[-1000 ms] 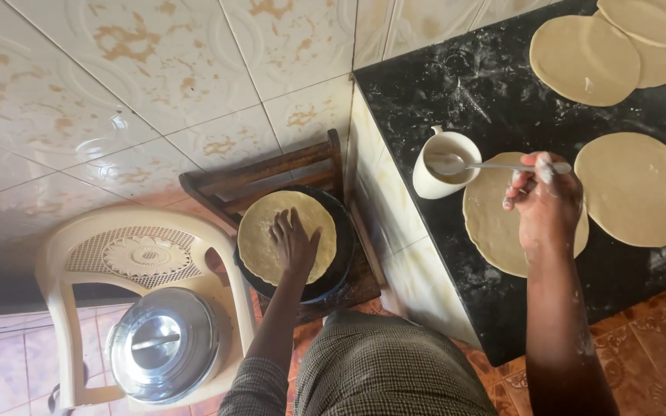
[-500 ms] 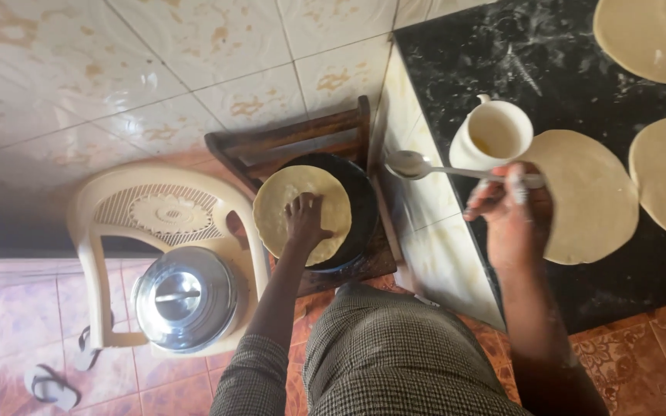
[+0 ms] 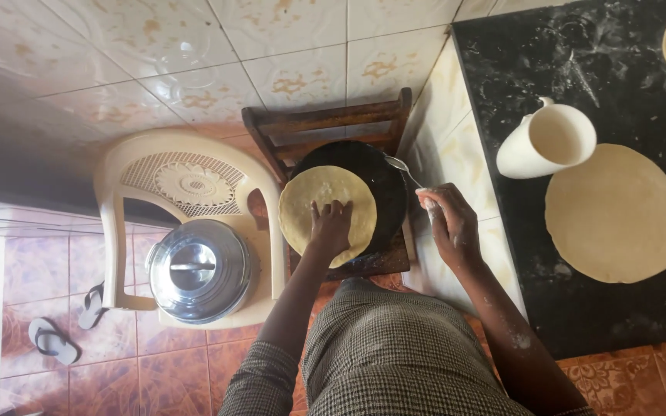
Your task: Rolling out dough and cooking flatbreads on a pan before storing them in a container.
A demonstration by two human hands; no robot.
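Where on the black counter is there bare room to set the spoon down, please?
Bare counter lies above the cream jug, and a strip runs along the near edge below the big dough round. The right edge is crowded with more rounds. The right hand holds the spoon over the pan.

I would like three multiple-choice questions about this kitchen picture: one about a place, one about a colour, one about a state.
1. Where does the covered steel pot stand?
A. on the black counter
B. on the cream plastic chair
C. on the floor tiles

2. What colour is the mug on the counter?
A. red
B. blue
C. cream-white

3. What is the left hand doing?
A. pressing on the flatbread in the dark pan
B. lifting the pot lid
C. hanging free

Answers: 1 B, the pot sits on the chair seat. 2 C, the mug is pale cream. 3 A, the fingers lie flat on the bread while the right hand holds a spoon over the pan.
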